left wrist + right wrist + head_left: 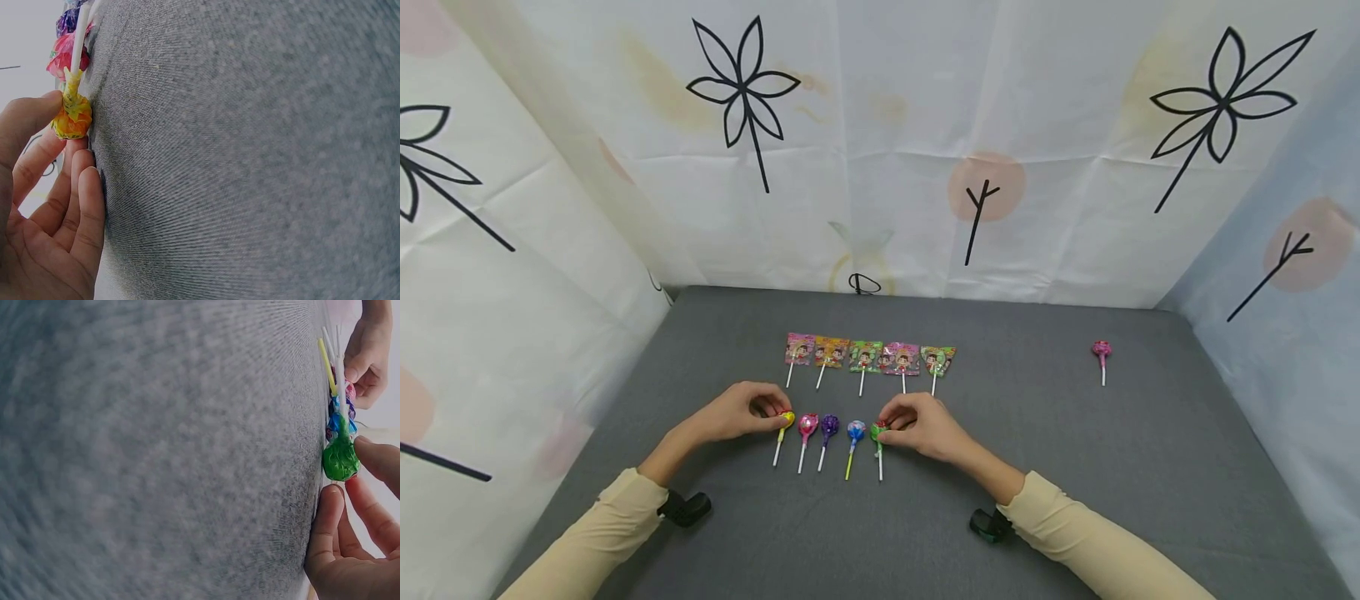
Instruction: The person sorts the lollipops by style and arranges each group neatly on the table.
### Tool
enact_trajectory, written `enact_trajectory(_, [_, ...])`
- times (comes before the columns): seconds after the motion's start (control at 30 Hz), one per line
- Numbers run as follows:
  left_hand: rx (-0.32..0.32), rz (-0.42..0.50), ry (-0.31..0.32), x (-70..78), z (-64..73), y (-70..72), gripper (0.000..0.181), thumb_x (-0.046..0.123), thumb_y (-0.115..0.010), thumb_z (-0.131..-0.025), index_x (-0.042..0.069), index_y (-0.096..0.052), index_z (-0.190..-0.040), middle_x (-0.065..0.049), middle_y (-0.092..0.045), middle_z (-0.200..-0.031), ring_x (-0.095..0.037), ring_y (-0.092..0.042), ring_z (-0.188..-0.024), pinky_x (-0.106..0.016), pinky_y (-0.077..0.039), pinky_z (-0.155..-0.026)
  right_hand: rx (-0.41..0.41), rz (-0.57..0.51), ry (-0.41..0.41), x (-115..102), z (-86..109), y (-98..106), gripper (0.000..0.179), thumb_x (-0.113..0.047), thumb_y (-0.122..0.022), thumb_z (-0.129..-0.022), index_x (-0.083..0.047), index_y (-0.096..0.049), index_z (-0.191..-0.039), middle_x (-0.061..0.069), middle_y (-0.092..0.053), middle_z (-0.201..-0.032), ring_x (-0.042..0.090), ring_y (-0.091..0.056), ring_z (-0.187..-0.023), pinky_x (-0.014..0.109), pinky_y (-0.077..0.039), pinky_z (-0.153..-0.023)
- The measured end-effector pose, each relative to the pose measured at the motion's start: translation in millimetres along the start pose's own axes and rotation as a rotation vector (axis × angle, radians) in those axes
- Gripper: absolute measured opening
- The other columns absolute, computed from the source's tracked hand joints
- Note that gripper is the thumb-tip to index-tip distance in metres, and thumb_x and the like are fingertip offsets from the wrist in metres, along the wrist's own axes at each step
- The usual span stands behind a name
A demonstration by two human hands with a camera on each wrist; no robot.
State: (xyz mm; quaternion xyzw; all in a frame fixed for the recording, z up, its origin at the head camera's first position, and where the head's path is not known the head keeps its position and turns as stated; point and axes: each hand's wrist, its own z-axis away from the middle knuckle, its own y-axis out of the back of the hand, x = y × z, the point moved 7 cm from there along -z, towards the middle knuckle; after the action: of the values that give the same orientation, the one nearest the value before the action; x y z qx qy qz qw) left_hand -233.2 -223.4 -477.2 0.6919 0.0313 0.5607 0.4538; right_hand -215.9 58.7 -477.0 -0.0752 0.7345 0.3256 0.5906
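Observation:
At the left end of a near row of round lollipops, my left hand (740, 414) pinches the yellow lollipop (74, 119) by its wrapped head, thumb on one side and fingers on the other. The right hand (922, 427) holds the green lollipop (341, 459) the same way at the row's right end. Between the hands lie a pink lollipop (807, 426), a purple lollipop (829, 426) and a blue lollipop (856, 431) with a yellow stick. All the sticks in this row point toward the person.
Behind this row, several flat-bagged lollipops (866, 356) lie side by side on the grey tabletop (1022, 375). A single pink lollipop (1102, 351) lies far to the right. Printed white curtains (895, 108) border the table at the back and sides.

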Motion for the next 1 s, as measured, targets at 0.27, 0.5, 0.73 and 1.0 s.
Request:
enact_trajectory(0.27, [0.015,-0.003,-0.014,-0.6,1.3,0.7,0.012,0.022,-0.076,-0.095,0.014,-0.073,-0.103,0.005,-0.066,-0.093,-0.014,-0.062,-0.084,-0.03,-0.053,-0.073,-0.002,0.0,-0.011,-0.1,-1.6,-0.8,0.023,-0.005,-0.084,-0.085,0.002,-0.073,-0.104,0.008,-0.072,-0.094,0.02,-0.067,-0.082,0.03,-0.052,-0.072])
enact_trajectory(0.5, [0.007,-0.001,-0.012,-0.4,1.3,1.0,0.014,0.024,-0.075,-0.096,0.013,-0.073,-0.104,0.004,-0.066,-0.093,-0.016,-0.062,-0.085,-0.03,-0.052,-0.074,-0.051,0.042,0.011,-4.3,-3.7,-3.7,0.021,-0.003,-0.081,-0.087,0.001,-0.075,-0.107,0.007,-0.07,-0.093,0.017,-0.064,-0.08,0.029,-0.051,-0.072])
enact_trajectory(0.73, [0.007,0.001,-0.012,-0.7,1.1,1.0,0.013,0.023,-0.076,-0.095,0.015,-0.073,-0.104,0.005,-0.067,-0.093,-0.014,-0.063,-0.084,-0.03,-0.053,-0.074,-0.052,0.041,0.007,-4.4,-3.2,-3.6,0.017,-0.003,-0.083,-0.085,0.0,-0.074,-0.099,0.001,-0.067,-0.086,0.014,-0.062,-0.077,0.029,-0.05,-0.073])
enact_trajectory(1.0, [0.004,0.013,-0.003,-1.8,0.5,0.7,0.013,0.024,-0.076,-0.095,0.015,-0.073,-0.105,0.005,-0.067,-0.093,-0.015,-0.064,-0.085,-0.031,-0.054,-0.074,-0.039,-0.001,0.012,-0.3,0.0,0.1,0.019,-0.001,-0.083,-0.084,0.002,-0.073,-0.099,0.01,-0.07,-0.092,0.022,-0.066,-0.082,0.032,-0.053,-0.073])
